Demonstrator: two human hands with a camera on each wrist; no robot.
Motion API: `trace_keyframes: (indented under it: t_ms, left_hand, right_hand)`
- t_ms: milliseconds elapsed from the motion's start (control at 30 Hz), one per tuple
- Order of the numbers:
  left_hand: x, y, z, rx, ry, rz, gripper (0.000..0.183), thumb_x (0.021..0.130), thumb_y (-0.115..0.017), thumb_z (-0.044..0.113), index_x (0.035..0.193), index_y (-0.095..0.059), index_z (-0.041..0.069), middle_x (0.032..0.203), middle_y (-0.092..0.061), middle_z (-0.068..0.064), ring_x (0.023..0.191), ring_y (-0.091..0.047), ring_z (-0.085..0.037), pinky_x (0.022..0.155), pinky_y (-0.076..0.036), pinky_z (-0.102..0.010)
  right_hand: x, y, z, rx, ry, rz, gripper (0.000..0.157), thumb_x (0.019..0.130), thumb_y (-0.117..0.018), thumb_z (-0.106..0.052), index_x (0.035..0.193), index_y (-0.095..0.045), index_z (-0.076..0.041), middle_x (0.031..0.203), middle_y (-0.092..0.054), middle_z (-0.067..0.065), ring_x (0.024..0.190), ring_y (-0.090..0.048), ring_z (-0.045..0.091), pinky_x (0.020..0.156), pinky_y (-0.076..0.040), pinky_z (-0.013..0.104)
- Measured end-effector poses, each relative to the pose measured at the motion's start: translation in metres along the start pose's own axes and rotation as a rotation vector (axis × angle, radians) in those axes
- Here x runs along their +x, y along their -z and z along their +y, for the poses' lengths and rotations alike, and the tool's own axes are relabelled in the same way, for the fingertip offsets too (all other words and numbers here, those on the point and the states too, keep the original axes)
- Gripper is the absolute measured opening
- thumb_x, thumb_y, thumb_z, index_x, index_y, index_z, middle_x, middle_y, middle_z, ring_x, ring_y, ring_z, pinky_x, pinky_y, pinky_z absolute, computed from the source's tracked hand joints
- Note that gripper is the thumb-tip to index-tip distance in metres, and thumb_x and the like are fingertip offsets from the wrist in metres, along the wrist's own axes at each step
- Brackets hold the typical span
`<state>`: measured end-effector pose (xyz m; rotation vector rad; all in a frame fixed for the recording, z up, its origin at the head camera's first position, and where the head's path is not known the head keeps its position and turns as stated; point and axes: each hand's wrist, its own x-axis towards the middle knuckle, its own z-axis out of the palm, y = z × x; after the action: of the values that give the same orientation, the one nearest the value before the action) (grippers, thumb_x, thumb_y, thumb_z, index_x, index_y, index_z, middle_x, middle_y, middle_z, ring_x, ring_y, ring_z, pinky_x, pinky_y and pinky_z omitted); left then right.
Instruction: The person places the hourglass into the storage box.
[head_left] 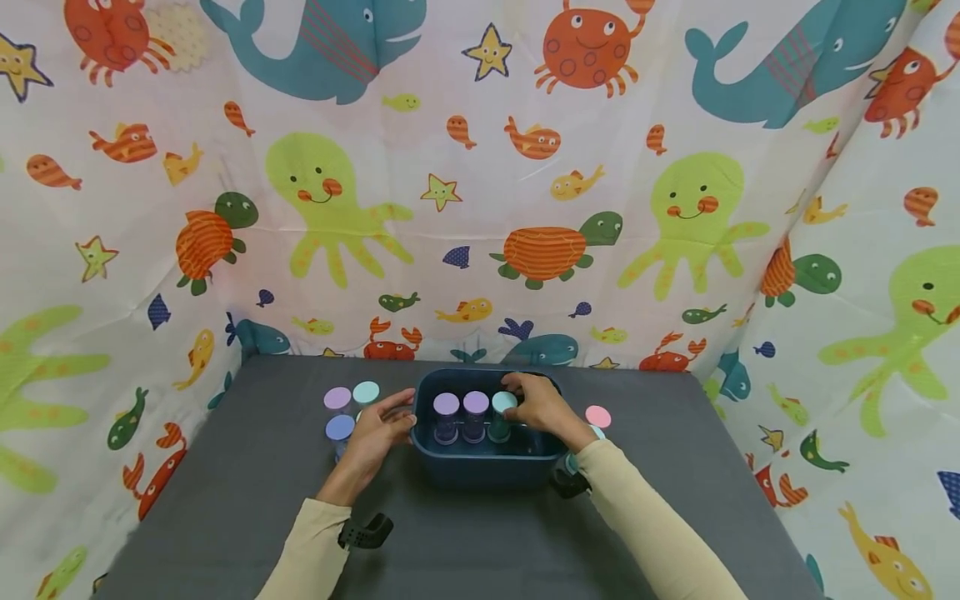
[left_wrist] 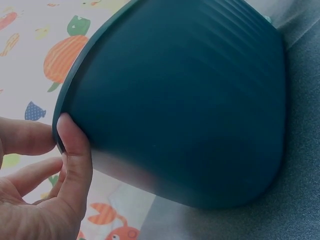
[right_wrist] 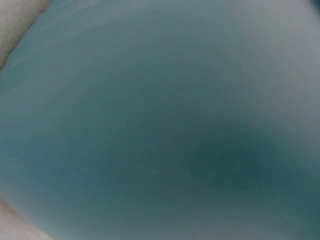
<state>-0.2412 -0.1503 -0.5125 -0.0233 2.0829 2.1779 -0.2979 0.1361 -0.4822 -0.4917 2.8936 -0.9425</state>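
Observation:
A dark blue bin stands on the table in the head view. Inside it, in a row, are two small clear jars with purple lids and a jar with a mint lid. My left hand pinches the bin's left rim; the left wrist view shows the thumb and fingers on either side of that edge. Reaching in from the right, my right hand holds the mint-lidded jar between thumb and fingers. A blurred teal surface fills the right wrist view, hiding that hand there.
Left of the bin stand more jars, with a purple lid, a mint lid and a blue lid, partly behind my left hand. A pink-lidded jar stands to the right. A sea-animal curtain hangs behind the grey table.

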Motion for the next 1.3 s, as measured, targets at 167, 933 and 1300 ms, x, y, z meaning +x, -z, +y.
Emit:
trace_keyframes:
  t_ms: [167,933,1300]
  left_hand:
    - [0.0,0.0,0.0,0.0,0.007,0.006,0.049,0.094,-0.059,0.0,0.141,-0.052,0.008,0.139,-0.053,-0.018,0.109,-0.057,-0.031,0.068,-0.055,-0.023]
    - [-0.001,-0.001,-0.002,0.023,0.016,0.001,0.048,0.094,-0.059,0.001,0.141,-0.052,0.008,0.14,-0.052,-0.019,0.108,-0.057,-0.028,0.069,-0.055,-0.024]
    - [0.002,-0.001,0.001,0.021,0.002,-0.002,0.047,0.095,-0.059,0.001,0.141,-0.052,0.008,0.14,-0.052,-0.019,0.11,-0.058,-0.027,0.07,-0.056,-0.023]
  right_hand:
    - [-0.005,0.011,-0.008,0.014,0.018,0.044,0.049,0.083,-0.078,-0.016,0.128,-0.061,-0.005,0.121,-0.067,0.013,0.113,-0.064,0.029,0.097,-0.051,0.044]
    - [-0.049,0.04,0.001,0.234,0.043,0.28,0.04,0.09,-0.071,-0.015,0.128,-0.061,-0.01,0.125,-0.065,0.014,0.114,-0.064,0.032,0.094,-0.054,0.043]
    - [-0.064,0.051,0.024,0.265,0.039,0.468,0.038,0.091,-0.07,-0.018,0.126,-0.061,-0.009,0.126,-0.065,0.012,0.118,-0.061,0.031,0.103,-0.048,0.047]
